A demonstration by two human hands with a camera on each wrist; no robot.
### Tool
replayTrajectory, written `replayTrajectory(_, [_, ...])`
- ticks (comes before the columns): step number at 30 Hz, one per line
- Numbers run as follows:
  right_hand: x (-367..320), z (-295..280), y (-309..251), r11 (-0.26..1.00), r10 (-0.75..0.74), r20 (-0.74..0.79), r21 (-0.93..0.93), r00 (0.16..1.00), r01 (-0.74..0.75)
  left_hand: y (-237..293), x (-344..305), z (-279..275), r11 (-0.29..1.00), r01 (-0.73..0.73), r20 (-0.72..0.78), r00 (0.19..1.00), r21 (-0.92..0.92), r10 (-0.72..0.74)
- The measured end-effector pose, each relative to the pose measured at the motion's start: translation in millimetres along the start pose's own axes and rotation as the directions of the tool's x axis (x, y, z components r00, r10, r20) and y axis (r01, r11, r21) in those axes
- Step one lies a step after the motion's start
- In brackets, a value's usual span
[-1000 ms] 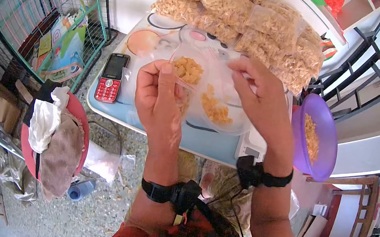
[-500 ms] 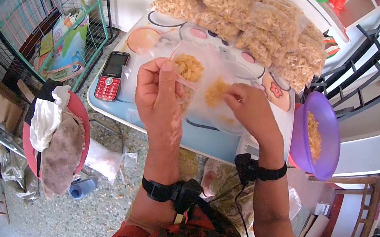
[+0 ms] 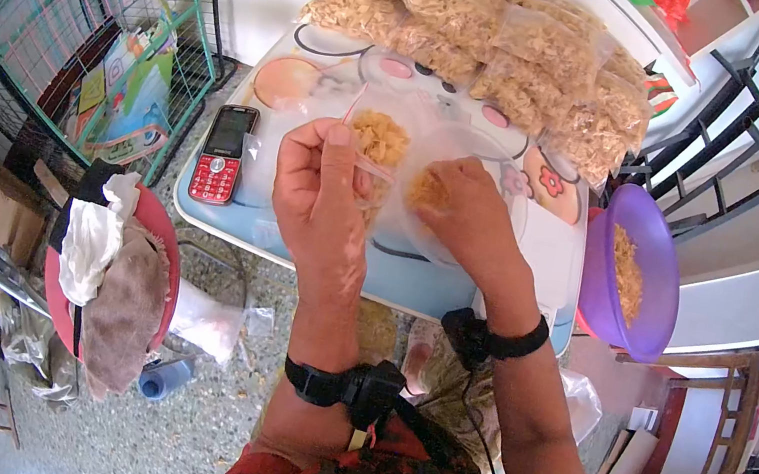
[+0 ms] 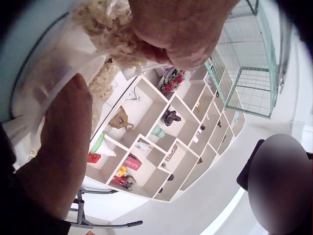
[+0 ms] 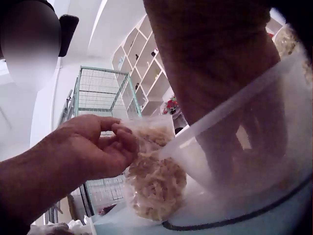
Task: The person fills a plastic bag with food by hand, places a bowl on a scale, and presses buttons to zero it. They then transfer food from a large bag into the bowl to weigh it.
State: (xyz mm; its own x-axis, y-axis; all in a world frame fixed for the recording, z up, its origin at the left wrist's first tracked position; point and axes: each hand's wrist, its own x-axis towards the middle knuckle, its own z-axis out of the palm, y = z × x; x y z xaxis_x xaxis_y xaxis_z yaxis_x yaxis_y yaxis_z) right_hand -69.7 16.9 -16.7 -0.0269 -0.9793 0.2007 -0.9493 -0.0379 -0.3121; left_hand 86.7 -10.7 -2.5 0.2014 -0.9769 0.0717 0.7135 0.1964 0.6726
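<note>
My left hand pinches the mouth of a clear plastic zip bag between thumb and fingers. Yellowish dried flakes fill much of that bag, which hangs over the table's near side. To its right, my right hand reaches down into a translucent plastic bowl, its fingers bent among more of the flakes. The bowl's wall blurs those fingers in the right wrist view, and I cannot tell whether they grip any flakes. Beneath the right wrist lies a white flat scale.
Filled bags are piled along the table's back. A red keypad phone lies at the left edge. Off the right side sits a purple basin of flakes. A pink stool with cloths on it stands at lower left.
My right hand has come from above the bowl's far right side down and left into the flakes. The left hand keeps its pinch on the bag, almost unmoved.
</note>
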Motion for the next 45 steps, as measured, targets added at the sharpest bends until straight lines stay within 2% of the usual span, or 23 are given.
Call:
replayTrajectory(7, [-1,-2,2,0.996,0.03,-0.026,0.083,0.999,-0.028,1,1,-3,1.0,0.0,0.012,1.0,0.01,0.0])
replayTrajectory(10, [-1,-7,9,0.997,-0.052,-0.086,0.047,0.995,0.056,1,1,-3,1.0,-0.007,0.014,1.0,0.01,0.007])
replayTrajectory(13, [1,-10,15,0.983,0.026,-0.196,0.182,0.98,0.01,1,1,-4,1.0,-0.01,0.017,1.0,0.003,0.01])
replayTrajectory(14, [0,-11,15,0.939,0.115,-0.162,0.339,0.98,-0.054,1,1,-4,1.0,-0.008,0.02,1.0,-0.001,0.008])
replayTrajectory(16, [-2,-20,10,0.769,0.27,-0.056,0.614,0.961,-0.18,2,0,-3,1.0,-0.001,0.016,1.0,0.004,0.001])
replayTrajectory(19, [-3,-24,14,0.445,0.314,0.122,0.857,0.942,-0.26,1,0,-1,1.0,0.001,0.012,1.0,0.004,-0.001])
replayTrajectory(22, [-6,-25,9,0.188,0.31,0.17,0.954,0.935,-0.235,0,0,-2,1.0,-0.005,0.013,1.0,0.003,0.005])
replayTrajectory(25, [-7,-27,13,-0.06,0.268,0.257,0.966,0.929,-0.25,-1,0,-3,1.0,-0.008,0.025,1.0,-0.005,0.008])
replayTrajectory(34, [-9,-33,10,-0.398,0.15,0.335,0.882,0.93,-0.253,-2,2,-4,1.0,-0.002,0.036,0.999,-0.005,0.002])
replayTrajectory(40, [-11,-33,11,-0.42,0.187,0.286,0.888,0.94,-0.186,-1,1,-2,1.0,0.007,0.019,1.0,0.007,-0.007])
replayTrajectory(43, [-8,-46,-3,-0.418,0.142,0.208,0.899,0.968,-0.132,-2,0,-2,1.0,0.014,0.023,1.0,0.006,-0.014])
replayTrajectory(45, [-1,-58,-22,-0.365,0.103,0.132,0.927,0.986,-0.086,-2,-1,-1,1.0,0.028,0.026,0.999,0.0,-0.028])
